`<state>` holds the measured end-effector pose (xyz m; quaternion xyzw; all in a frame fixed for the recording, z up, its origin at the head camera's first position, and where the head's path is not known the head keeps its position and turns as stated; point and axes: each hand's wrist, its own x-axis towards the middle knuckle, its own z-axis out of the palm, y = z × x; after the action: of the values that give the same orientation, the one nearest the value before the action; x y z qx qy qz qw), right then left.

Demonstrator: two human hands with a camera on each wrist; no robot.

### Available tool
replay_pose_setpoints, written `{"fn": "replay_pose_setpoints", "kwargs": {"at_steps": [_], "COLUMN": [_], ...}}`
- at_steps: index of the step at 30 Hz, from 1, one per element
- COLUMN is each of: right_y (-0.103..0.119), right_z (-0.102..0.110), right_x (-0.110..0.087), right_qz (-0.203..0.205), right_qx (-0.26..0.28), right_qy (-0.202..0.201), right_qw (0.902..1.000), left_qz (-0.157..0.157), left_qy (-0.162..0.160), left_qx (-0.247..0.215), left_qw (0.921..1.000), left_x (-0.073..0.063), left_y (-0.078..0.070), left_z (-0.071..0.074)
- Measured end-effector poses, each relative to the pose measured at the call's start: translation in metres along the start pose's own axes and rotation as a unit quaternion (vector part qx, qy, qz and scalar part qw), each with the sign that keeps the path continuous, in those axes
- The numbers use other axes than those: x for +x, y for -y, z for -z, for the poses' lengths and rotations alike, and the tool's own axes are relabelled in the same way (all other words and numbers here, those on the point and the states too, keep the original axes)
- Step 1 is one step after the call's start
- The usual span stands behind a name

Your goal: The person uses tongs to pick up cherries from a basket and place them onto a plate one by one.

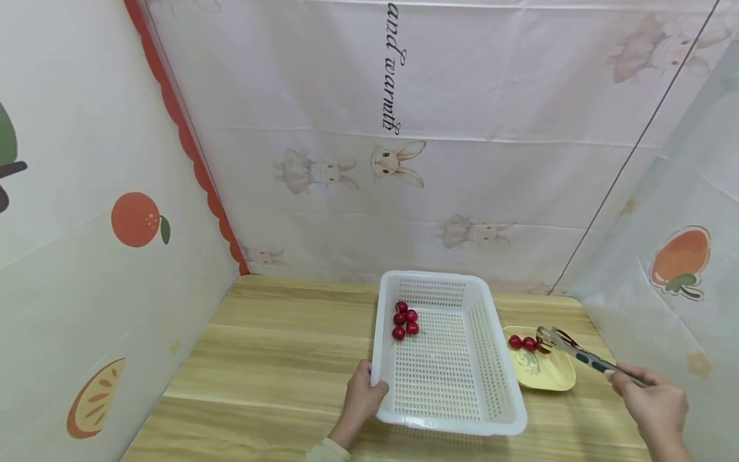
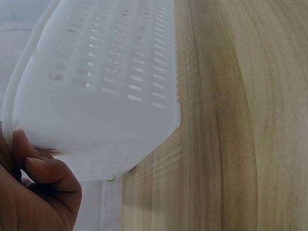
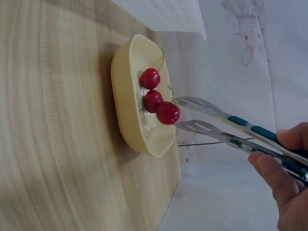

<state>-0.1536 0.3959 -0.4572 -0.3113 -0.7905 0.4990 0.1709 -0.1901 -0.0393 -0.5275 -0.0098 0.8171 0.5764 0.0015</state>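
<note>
My left hand [image 1: 365, 394] grips the left rim of a white plastic basket [image 1: 447, 425] near its front corner; in the left wrist view the thumb and fingers pinch that rim. Several red cherries [image 1: 399, 319] lie at the basket's far left. My right hand [image 1: 655, 399] holds metal tongs [image 1: 587, 357] with dark green grips over a yellow dish [image 1: 557, 380]. At the tong tips in the right wrist view is one cherry [image 3: 168, 113]; whether both tips touch it I cannot tell. Beside it, two cherries [image 3: 151, 79] with green stems sit in the dish.
The wooden table [image 1: 277, 359] stretches out left of the basket. A printed cloth wall [image 1: 323, 212] rises behind it, with other cloth walls at the left [image 1: 63, 289] and right [image 1: 716, 321]. The dish stands close to the basket's right side.
</note>
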Motion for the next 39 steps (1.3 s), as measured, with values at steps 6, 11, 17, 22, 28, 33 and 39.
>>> {"fn": "replay_pose_setpoints", "kwargs": {"at_steps": [6,11,17,22,28,33,39], "right_y": [0.0,0.004,0.01,0.013,0.022,0.028,0.033], "right_z": [0.0,-0.001,-0.006,-0.011,-0.019,-0.027,-0.033], "right_x": [-0.001,-0.002,-0.004,-0.007,-0.012,-0.017,-0.021], "right_qz": [0.001,0.009,0.019,-0.014,-0.01,0.009,0.007], "right_qx": [0.001,-0.009,0.047,0.152,0.121,0.108,0.089], "right_qy": [-0.006,-0.01,-0.018,-0.026,-0.041,-0.039,-0.017], "right_qw": [1.0,0.9999,0.9985,0.9879,0.9918,0.9934,0.9959], "left_qz": [-0.004,-0.006,-0.007,-0.007,-0.005,-0.004,-0.005], "left_qy": [-0.001,-0.004,-0.008,-0.004,-0.003,-0.004,-0.006], "left_qx": [-0.001,-0.002,-0.002,-0.004,-0.005,-0.003,-0.002], "left_qw": [1.0,1.0,0.9999,1.0,1.0,1.0,1.0], "left_x": [0.0,0.001,0.001,-0.001,0.0,0.0,0.001], "left_y": [0.001,0.002,0.003,0.003,0.004,0.004,0.004], "left_z": [0.0,-0.001,-0.001,-0.001,-0.001,-0.001,-0.002]}}
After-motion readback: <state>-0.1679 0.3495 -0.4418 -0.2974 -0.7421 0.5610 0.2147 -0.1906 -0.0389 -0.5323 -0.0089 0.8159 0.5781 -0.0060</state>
